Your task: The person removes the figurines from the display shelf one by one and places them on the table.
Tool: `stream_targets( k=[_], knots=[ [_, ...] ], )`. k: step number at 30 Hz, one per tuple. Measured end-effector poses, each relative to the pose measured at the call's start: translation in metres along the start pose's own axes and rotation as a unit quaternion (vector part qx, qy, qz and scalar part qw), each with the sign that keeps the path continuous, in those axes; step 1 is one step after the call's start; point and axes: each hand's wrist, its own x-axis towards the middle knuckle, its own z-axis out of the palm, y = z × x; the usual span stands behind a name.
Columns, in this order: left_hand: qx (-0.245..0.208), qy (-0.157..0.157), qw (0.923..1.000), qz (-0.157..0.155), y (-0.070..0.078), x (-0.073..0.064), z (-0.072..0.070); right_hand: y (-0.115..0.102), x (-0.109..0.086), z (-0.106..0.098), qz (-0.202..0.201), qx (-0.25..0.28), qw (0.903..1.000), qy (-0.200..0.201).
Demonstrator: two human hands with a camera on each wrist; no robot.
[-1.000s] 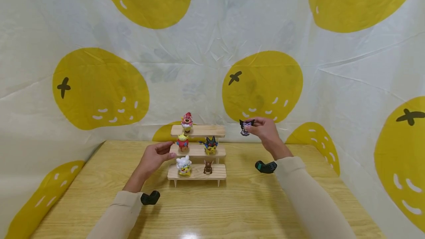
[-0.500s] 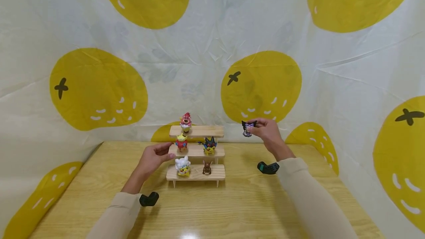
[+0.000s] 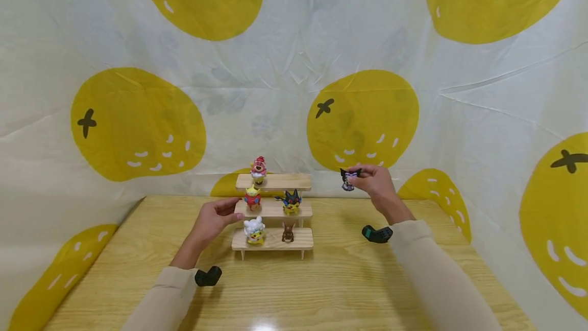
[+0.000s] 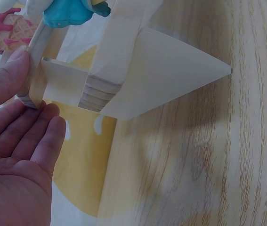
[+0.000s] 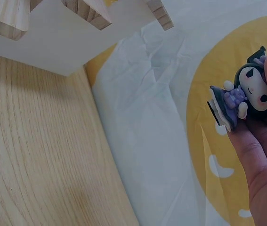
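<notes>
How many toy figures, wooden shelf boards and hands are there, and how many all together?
Toy figures: 6 (pink figure, red figure, black-and-yellow figure, white figure, brown figure, black-and-purple figure)
Shelf boards: 3 (top board, middle board, bottom board)
Hands: 2 (left hand, right hand)
Total: 11

Forward head view, wrist close-ups, shared shelf (image 3: 291, 182)

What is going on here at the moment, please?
A person's right hand holds a dark, purple-trimmed figurine in the air, right of a three-tier wooden stand. The left hand grips the middle shelf by its left end. Five other figurines are on the stand: one on top, two on each lower shelf.
</notes>
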Motion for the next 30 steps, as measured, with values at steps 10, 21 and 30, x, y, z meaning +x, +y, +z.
stream_targets(
  k=[10, 21, 30],
  knots=[
    [0.004, 0.003, 1.0000, -0.001, -0.001, -0.003, 0.003, 0.005, -0.004, -0.006, 0.010, -0.003, 1.0000, 0.001],
    [0.007, -0.001, 0.9999, 0.014, -0.002, -0.002, 0.000, 0.008, -0.006, -0.008, 0.013, -0.020, 0.9997, 0.003],
    [0.002, -0.003, 0.9999, 0.015, 0.000, 0.000, 0.001, 0.006, -0.008, -0.013, 0.013, -0.014, 0.9998, 0.003]
  ],
)
